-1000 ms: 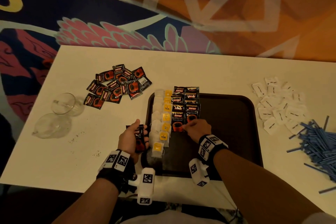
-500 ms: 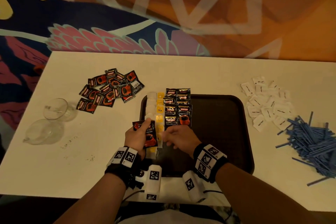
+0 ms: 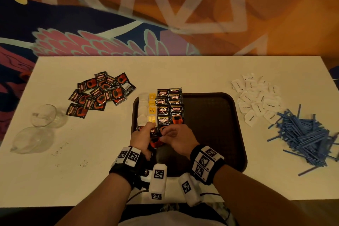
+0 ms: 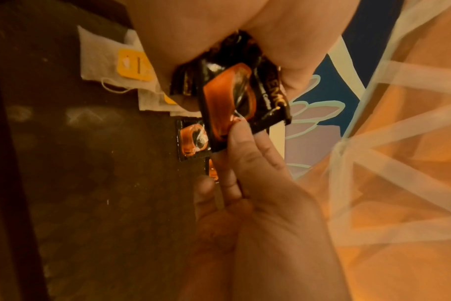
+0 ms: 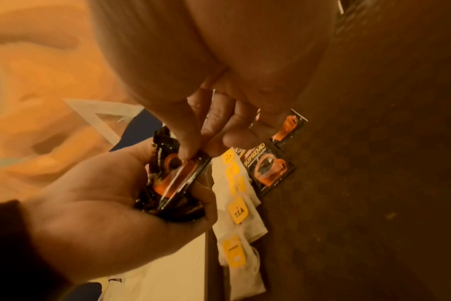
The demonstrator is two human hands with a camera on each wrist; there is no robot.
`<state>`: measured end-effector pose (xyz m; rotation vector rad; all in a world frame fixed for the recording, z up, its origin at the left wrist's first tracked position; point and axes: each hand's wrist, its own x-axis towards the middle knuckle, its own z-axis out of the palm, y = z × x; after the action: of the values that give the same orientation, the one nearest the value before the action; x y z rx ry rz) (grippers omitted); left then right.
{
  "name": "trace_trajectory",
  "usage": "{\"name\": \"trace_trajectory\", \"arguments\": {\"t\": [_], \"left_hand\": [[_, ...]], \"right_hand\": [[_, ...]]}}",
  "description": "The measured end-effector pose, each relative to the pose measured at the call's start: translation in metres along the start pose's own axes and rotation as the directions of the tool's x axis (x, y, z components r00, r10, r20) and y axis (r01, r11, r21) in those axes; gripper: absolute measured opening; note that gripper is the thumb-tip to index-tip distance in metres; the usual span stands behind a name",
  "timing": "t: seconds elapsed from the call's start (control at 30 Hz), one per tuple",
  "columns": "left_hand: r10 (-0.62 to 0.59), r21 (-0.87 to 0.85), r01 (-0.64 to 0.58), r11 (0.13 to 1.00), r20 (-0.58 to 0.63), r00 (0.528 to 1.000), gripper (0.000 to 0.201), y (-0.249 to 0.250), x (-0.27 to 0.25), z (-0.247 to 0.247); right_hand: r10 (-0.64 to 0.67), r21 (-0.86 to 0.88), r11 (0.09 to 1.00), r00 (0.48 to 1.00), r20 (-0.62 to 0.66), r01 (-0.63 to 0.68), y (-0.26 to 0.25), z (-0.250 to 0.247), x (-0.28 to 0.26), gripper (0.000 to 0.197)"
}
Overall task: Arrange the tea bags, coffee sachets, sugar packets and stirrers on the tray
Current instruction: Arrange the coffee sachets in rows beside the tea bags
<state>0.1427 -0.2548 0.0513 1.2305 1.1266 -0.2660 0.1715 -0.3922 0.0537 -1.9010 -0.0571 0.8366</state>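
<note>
Both forearms reached forward from the near edge of the table [image 3: 183,71]; the left hand [image 3: 142,138] and right hand [image 3: 178,140] met over the near-left part of the tray [image 3: 220,124], wrists banded with marker cuffs; the left palm was turned inward, the right knuckles up.

The tray's right half lay bare and dark, right up to its right rim; the table between the tray's left rim and the two glasses [image 3: 43,123] near the left edge was also open.

The left hand's fingers were curled round a small stack of coffee sachets [image 4: 234,67]; the right hand's thumb and forefinger pinched the top sachet [image 5: 179,175] of that stack at its edge, the other fingers loosely bent.

On the tray, along its left rim, ran a column of tea bags [image 3: 148,110] with yellow tags; just beside them, two columns of laid sachets [image 3: 169,106] overlapped toward the far rim; loose sachets [image 3: 100,91] were heaped toward the table's far-left corner; sugar packets [image 3: 256,97] and blue stirrers [image 3: 302,134] lay by the right edge.
</note>
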Motion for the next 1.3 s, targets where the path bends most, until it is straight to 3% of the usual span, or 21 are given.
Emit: {"name": "trace_trajectory", "arguments": {"t": [0.07, 0.1, 0.13, 0.2, 0.23, 0.37, 0.47, 0.53, 0.73, 1.13, 1.3], "left_hand": [[-0.089, -0.051, 0.09, 0.995, 0.026, 0.996, 0.058, 0.0, 0.009, -0.001], [-0.07, 0.009, 0.07, 0.997, -0.002, 0.998, 0.075, -0.002, 0.012, -0.004], [-0.08, -0.039, 0.079, 0.996, -0.002, 0.997, 0.086, -0.002, 0.014, -0.006], [-0.055, 0.032, 0.055, 0.998, 0.005, 0.998, 0.103, 0.0, 0.012, -0.005], [-0.077, 0.002, 0.077, 0.997, -0.023, 0.997, 0.103, 0.002, 0.012, -0.004], [-0.068, -0.123, 0.067, 0.99, 0.0, 0.998, 0.056, 0.005, 0.011, -0.013], [-0.067, -0.132, 0.068, 0.989, 0.014, 0.998, 0.046, 0.0, 0.015, -0.024], [-0.083, -0.151, 0.087, 0.985, 0.031, 0.996, 0.04, -0.005, 0.015, -0.03], [-0.102, -0.075, 0.103, 0.992, 0.017, 0.995, 0.032, -0.01, 0.012, -0.047], [-0.119, -0.166, 0.129, 0.978, 0.069, 0.99, 0.014, -0.012, 0.009, -0.051], [-0.038, -0.064, 0.04, 0.997, 0.045, 0.998, 0.021, -0.01, 0.012, -0.049]], "right_hand": [[-0.047, -0.077, 0.996, 0.999, -0.013, 0.045, -0.002, -0.003, 0.0, 0.017], [-0.052, -0.1, 0.994, 0.999, -0.001, 0.052, -0.002, -0.004, 0.0, 0.014], [-0.045, -0.114, 0.992, 0.999, 0.015, 0.046, -0.001, -0.005, 0.001, 0.01], [-0.016, -0.113, 0.993, 0.999, 0.04, 0.02, 0.002, -0.008, 0.001, 0.007], [-0.001, -0.096, 0.995, 0.999, 0.039, 0.005, 0.005, -0.012, 0.002, 0.01], [0.103, 0.009, 0.995, 0.991, -0.088, -0.103, 0.024, -0.032, 0.014, 0.007], [0.225, 0.05, 0.974, 0.951, -0.213, -0.219, 0.044, -0.048, 0.028, 0.014], [0.276, 0.05, 0.961, 0.934, -0.226, -0.272, 0.051, -0.055, 0.036, 0.013], [0.338, 0.04, 0.941, 0.917, -0.213, -0.337, 0.049, -0.059, 0.055, 0.01], [0.353, -0.046, 0.927, 0.908, -0.225, -0.372, 0.049, -0.053, 0.063, 0.011], [0.354, -0.018, 0.929, 0.9, -0.253, -0.37, 0.049, -0.056, 0.057, 0.011]]}}
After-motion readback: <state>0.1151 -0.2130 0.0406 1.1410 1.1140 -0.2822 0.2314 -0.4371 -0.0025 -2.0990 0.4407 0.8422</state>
